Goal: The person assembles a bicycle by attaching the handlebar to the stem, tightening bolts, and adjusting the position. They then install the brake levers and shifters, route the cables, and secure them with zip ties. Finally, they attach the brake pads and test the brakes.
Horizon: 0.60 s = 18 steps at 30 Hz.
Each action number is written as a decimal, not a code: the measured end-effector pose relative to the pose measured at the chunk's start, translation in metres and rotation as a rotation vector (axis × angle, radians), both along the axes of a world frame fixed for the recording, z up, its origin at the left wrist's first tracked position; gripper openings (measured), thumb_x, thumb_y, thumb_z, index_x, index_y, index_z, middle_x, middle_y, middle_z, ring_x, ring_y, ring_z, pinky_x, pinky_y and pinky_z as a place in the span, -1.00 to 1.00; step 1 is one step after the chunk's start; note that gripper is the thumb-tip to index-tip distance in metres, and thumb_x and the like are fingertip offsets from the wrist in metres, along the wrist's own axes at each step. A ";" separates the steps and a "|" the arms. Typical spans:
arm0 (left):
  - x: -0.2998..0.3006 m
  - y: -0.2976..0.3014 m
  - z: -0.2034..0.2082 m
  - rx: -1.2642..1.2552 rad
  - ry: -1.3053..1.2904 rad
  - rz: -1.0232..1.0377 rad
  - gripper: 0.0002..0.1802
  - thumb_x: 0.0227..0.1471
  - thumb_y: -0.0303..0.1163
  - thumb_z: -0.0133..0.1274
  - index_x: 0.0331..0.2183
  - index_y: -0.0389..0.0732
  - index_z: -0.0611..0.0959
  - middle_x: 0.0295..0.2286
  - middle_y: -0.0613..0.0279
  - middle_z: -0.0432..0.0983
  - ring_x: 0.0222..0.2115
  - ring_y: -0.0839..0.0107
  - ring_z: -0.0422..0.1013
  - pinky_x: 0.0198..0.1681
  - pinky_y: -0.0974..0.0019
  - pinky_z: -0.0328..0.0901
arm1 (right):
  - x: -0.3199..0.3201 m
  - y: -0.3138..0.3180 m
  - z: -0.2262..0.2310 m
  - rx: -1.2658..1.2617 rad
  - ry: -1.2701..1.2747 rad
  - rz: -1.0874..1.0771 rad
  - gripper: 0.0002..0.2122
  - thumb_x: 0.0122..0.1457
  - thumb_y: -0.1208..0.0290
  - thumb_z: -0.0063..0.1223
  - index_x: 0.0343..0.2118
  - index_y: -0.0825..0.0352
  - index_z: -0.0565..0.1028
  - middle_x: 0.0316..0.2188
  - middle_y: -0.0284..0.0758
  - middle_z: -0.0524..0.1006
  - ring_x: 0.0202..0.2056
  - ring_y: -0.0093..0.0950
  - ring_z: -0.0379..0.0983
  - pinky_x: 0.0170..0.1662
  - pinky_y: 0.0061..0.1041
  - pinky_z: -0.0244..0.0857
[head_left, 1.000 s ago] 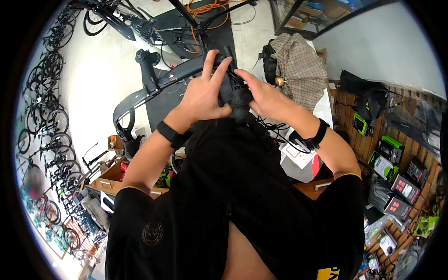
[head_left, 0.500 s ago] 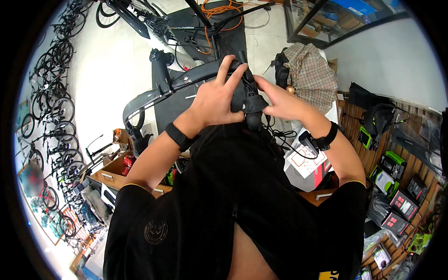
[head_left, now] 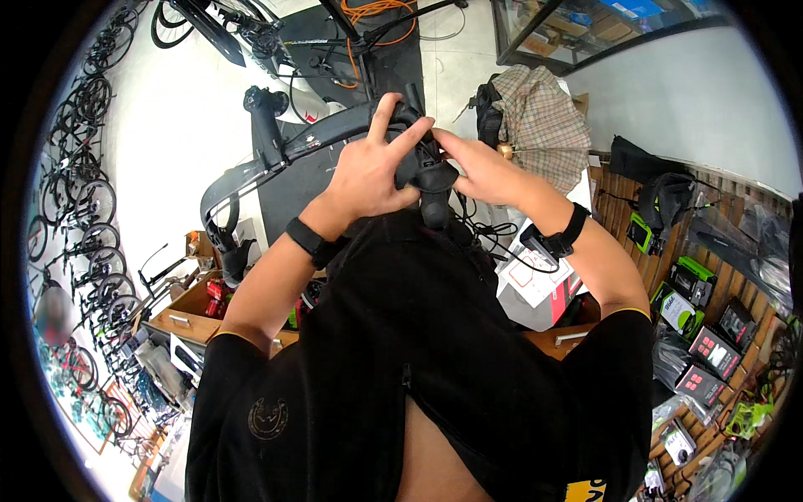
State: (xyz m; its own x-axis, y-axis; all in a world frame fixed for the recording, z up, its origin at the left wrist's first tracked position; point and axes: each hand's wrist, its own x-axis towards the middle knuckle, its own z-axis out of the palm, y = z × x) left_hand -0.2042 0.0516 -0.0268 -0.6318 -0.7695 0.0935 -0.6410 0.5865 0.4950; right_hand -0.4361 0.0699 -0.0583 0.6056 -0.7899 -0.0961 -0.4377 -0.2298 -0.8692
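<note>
A black drop handlebar (head_left: 328, 142) with its stem (head_left: 268, 127) lies across in front of my body. My left hand (head_left: 368, 174) grips its right end by the brake lever, the thumb low against the rubber hood and two fingers stretched over the bar. On the other side of that brake lever hood (head_left: 436, 178), my right hand (head_left: 488, 171) pinches it between thumb and fingers. The rubber of the hood looks folded back there. A second brake lever hood (head_left: 237, 261) hangs on the bar's left end. My palms hide part of the lever.
Ahead, a white bicycle (head_left: 288, 99) stands near a black repair stand (head_left: 360, 42) and an orange hose (head_left: 376, 12). To the right are a checked umbrella (head_left: 544, 117), black cables (head_left: 493, 234) and goods on a slatted wall (head_left: 615, 180). An open drawer (head_left: 188, 314) sits left.
The whole view has shifted slightly, so things sit a little further left and up. Both hands keep their hold on the bar and hood, with the fingers barely moved.
</note>
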 end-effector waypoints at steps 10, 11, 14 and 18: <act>0.003 -0.001 0.011 0.036 -0.035 -0.024 0.11 -0.53 -0.24 0.29 0.22 0.15 0.35 0.24 -0.20 0.01 -0.49 0.00 0.51 -0.36 0.10 0.45 | -0.002 -0.021 0.019 0.180 0.173 0.208 -0.26 -0.04 0.51 0.23 0.19 0.51 0.07 0.05 0.14 0.36 0.13 0.02 0.31 0.16 -0.22 0.27; 0.003 -0.001 0.012 0.050 -0.041 -0.018 0.11 -0.53 -0.23 0.29 0.22 0.15 0.35 0.24 -0.21 0.01 -0.49 -0.01 0.51 -0.36 0.10 0.45 | -0.002 -0.022 0.017 0.156 0.157 0.202 -0.27 -0.04 0.50 0.24 0.18 0.51 0.08 0.04 0.14 0.37 0.13 0.02 0.32 0.15 -0.21 0.27; 0.002 0.001 0.004 0.031 0.004 -0.013 0.08 -0.52 -0.24 0.30 0.21 0.13 0.38 0.24 -0.23 0.00 -0.50 0.00 0.51 -0.36 0.10 0.45 | -0.003 -0.019 -0.001 0.056 0.072 0.177 -0.33 -0.05 0.51 0.23 0.11 0.51 0.12 -0.03 0.12 0.40 0.05 0.04 0.36 0.08 -0.19 0.29; 0.000 0.002 -0.006 -0.023 0.092 -0.020 0.00 -0.49 -0.29 0.29 0.16 0.13 0.45 0.24 -0.27 0.00 -0.51 0.03 0.51 -0.36 0.11 0.46 | 0.002 -0.010 -0.011 -0.066 -0.064 0.073 -0.45 -0.06 0.58 0.18 0.01 0.48 0.18 -0.12 0.08 0.42 -0.06 0.07 0.42 -0.06 -0.14 0.34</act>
State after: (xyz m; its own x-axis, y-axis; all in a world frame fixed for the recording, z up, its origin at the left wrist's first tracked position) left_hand -0.2038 0.0533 -0.0323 -0.6351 -0.7536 0.1696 -0.5815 0.6110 0.5372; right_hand -0.4338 0.0595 -0.0691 0.6647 -0.7471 -0.0042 -0.3617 -0.3170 -0.8767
